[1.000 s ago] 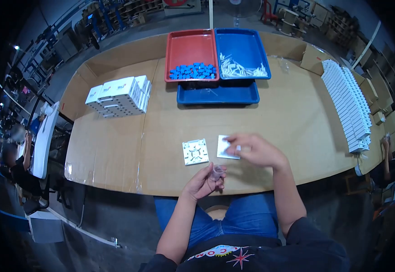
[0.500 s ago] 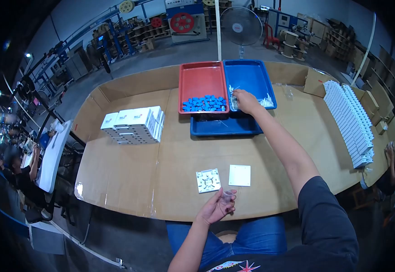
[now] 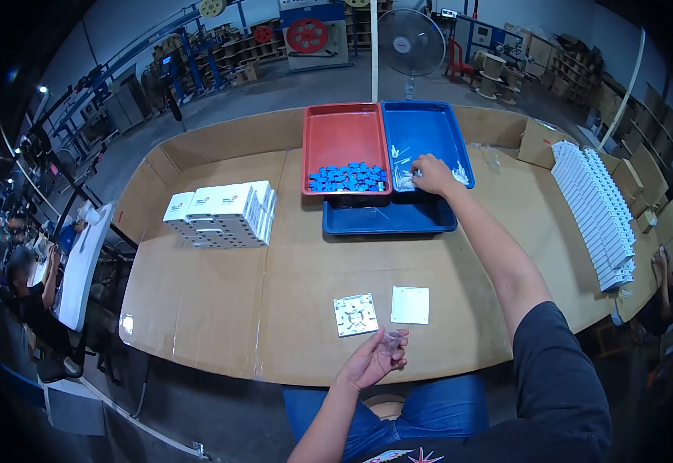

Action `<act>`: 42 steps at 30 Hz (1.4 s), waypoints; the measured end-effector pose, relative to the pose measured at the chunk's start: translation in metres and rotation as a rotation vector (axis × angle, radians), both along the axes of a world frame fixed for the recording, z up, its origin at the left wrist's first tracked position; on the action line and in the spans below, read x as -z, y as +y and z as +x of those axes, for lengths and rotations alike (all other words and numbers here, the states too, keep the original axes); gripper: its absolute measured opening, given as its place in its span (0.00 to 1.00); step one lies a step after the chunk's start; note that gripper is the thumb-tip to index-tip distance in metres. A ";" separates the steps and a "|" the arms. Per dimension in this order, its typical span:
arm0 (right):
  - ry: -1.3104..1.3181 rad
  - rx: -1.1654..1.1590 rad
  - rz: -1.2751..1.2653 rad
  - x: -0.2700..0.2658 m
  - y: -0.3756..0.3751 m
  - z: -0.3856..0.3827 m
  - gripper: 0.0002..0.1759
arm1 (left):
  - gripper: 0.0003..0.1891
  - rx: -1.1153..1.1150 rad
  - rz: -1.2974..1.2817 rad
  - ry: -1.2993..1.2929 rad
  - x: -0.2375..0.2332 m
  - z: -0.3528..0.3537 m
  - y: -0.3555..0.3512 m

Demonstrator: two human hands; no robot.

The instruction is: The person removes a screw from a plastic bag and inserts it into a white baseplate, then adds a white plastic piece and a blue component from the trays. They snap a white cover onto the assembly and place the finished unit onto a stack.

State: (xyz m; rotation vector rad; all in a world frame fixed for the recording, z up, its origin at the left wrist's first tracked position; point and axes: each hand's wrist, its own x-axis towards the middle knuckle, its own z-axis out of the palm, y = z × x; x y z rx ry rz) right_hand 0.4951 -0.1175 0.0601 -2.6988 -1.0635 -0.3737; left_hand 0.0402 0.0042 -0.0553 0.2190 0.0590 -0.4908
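Slender white plastic pieces [image 3: 403,180] are reached for, seemingly for picking, in upper blue plastic tray [image 3: 421,127], table's 1 o'clock | right hand [image 3: 432,176]: fingers bent, grip hidden | clear plastic cup [image 3: 390,345] is held in left hand [image 3: 365,366]'s half-curled fingers, 6 o'clock, near flat square white plate [image 3: 410,305] | precise pinch is judged needed

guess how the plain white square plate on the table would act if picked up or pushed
The plain white square plate looks like thin plastic, so probably stiff and light. Lying flat on the cardboard surface, it would likely slide rather than roll or tip when pushed.
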 end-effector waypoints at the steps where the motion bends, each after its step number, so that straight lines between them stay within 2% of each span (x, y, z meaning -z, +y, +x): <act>1: 0.016 -0.001 0.032 0.002 0.003 0.002 0.12 | 0.30 -0.004 -0.002 0.002 0.000 0.000 0.000; 8: 0.056 0.109 0.050 -0.001 0.039 0.006 0.14 | 0.30 -0.024 -0.024 0.018 -0.005 0.001 0.000; 11: -0.167 0.164 0.047 0.014 0.050 0.001 0.11 | 0.30 -0.028 -0.021 0.021 -0.006 0.002 0.000; 14: -0.116 0.146 0.174 0.021 0.051 0.003 0.09 | 0.29 -0.033 -0.011 0.026 -0.004 0.002 0.000; 17: 0.070 0.221 0.133 0.017 0.053 0.004 0.09 | 0.30 -0.029 -0.011 0.033 -0.006 0.002 -0.001; 20: 0.001 0.225 0.026 0.016 0.057 0.004 0.08 | 0.30 -0.027 -0.009 0.029 -0.007 0.002 -0.001; 26: 0.030 0.191 0.006 0.011 0.057 0.008 0.08 | 0.29 -0.033 0.001 0.012 -0.011 0.002 -0.001; 41: 0.052 0.192 0.047 0.016 0.053 0.007 0.09 | 0.30 -0.034 -0.002 0.018 -0.011 0.002 -0.001; 42: 0.093 0.195 0.111 0.018 0.052 0.010 0.08 | 0.30 -0.036 0.005 0.010 -0.013 0.001 -0.001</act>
